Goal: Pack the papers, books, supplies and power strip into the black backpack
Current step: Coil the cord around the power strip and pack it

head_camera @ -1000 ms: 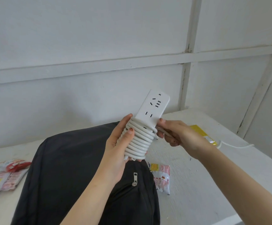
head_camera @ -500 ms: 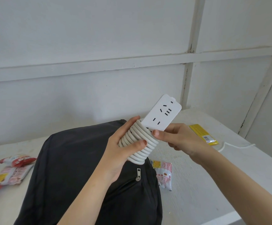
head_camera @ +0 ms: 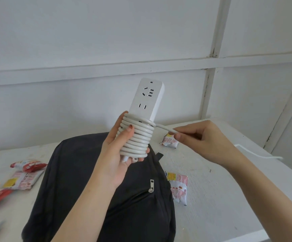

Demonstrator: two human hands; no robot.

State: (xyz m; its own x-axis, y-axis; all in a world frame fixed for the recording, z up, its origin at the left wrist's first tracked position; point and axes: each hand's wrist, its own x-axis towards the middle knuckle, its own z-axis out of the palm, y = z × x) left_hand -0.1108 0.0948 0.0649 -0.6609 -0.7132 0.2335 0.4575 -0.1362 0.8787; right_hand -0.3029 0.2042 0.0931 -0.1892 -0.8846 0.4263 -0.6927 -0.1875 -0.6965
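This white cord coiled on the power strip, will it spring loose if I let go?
Likely: the cord sits in thick, stiff-looking coils, its free end pinched taut by the right hand. The power strip looks rigid in the left hand.

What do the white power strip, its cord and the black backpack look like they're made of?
The power strip looks like hard plastic: smooth matte white, crisp moulded socket slots. The cord seems rubbery or vinyl-sheathed, faintly glossy, bending into tight, even coils. The backpack looks like woven fabric, perhaps nylon or polyester: matte black, sagging and creasing softly. Its zip pull looks metallic.
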